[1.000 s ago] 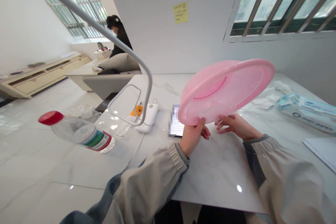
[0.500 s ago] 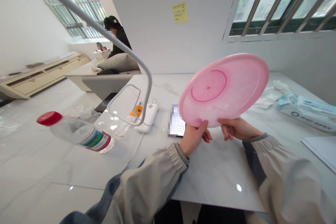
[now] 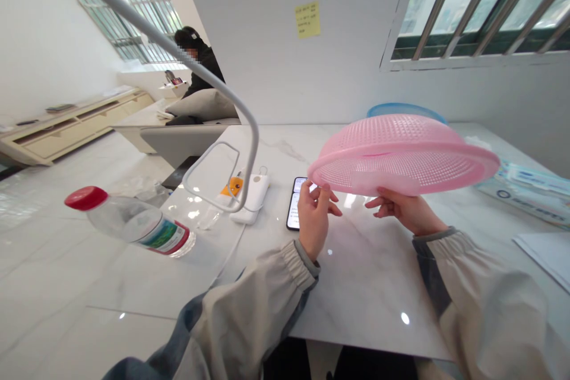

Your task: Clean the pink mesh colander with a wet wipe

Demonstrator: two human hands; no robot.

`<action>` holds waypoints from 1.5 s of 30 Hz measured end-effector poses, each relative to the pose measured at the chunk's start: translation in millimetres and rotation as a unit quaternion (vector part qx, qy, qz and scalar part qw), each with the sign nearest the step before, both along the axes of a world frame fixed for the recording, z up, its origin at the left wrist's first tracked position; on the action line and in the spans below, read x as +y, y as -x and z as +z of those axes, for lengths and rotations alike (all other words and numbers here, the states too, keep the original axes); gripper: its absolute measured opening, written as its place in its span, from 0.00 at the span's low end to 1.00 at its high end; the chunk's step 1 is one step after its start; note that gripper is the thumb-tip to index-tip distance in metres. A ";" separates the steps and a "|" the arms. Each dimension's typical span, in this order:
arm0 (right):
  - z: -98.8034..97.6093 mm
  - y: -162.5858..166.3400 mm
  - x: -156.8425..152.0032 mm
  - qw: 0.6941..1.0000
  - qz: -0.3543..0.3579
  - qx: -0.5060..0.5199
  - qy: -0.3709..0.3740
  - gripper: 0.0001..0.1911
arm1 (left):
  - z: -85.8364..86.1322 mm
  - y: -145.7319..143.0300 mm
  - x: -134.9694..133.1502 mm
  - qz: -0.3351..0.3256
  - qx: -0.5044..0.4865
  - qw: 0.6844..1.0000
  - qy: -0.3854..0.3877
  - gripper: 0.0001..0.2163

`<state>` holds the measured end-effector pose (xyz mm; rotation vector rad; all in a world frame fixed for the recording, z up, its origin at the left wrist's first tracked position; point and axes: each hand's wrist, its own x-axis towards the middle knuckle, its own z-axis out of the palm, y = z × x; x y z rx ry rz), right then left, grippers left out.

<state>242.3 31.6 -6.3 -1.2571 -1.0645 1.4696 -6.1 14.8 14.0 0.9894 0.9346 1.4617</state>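
Observation:
A pink plastic colander (image 3: 401,130) hangs tilted above the table, its mesh bottom turned up and its rim toward me. A pale, smooth patch (image 3: 378,183) lies on the near part of the rim. My right hand (image 3: 407,211) grips the rim near that patch, thumb on top and fingers below. Close to the rim's left end is my left hand (image 3: 314,214), its fingers bent and apart. Whether its fingertips touch the rim I cannot tell. A phone (image 3: 294,208) with a lit screen lies just left of that hand, partly covered by it.
Behind the pink colander shows a blue rim (image 3: 407,110). Wipes in a packet (image 3: 525,190) and white paper (image 3: 543,258) lie right. Left are a red-capped bottle (image 3: 133,222), a white device (image 3: 252,199) and a bent grey stand (image 3: 253,148). A person (image 3: 202,62) sits farther back.
The colander has tipped over, from its inside facing me to its bottom facing up, and shifted right. My left hand has loosened from the rim; the blue rim behind has come into view.

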 end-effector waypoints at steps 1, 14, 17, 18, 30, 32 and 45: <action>1.1 -0.3 -0.6 1.000 -0.010 -0.009 -0.009 0.26 | 0.8 2.4 2.8 0.018 -0.006 1.000 -0.012 0.26; 3.9 4.8 -4.0 0.995 0.093 0.019 0.034 0.27 | -8.3 -5.0 -3.6 -0.048 0.100 0.993 -0.033 0.22; 4.9 7.2 -6.1 0.987 0.147 0.032 0.054 0.29 | -9.7 -10.9 -8.4 -0.145 0.101 0.984 -0.015 0.25; 5.0 7.4 -6.7 0.985 0.159 0.034 0.060 0.29 | -10.3 -11.9 -8.6 -0.171 0.097 0.981 -0.006 0.27; 5.5 10.1 -5.8 0.986 0.143 0.049 0.069 0.30 | -11.8 -10.5 -6.0 -0.163 0.121 0.979 0.004 0.25; 5.6 10.1 -4.9 0.989 0.129 0.046 0.061 0.29 | -9.8 -8.1 -3.9 -0.118 0.121 0.986 -0.004 0.23; -4.1 14.3 9.5 0.953 -0.255 0.117 -0.112 0.24 | -12.5 -2.0 -0.9 -0.143 0.198 0.970 0.015 0.29</action>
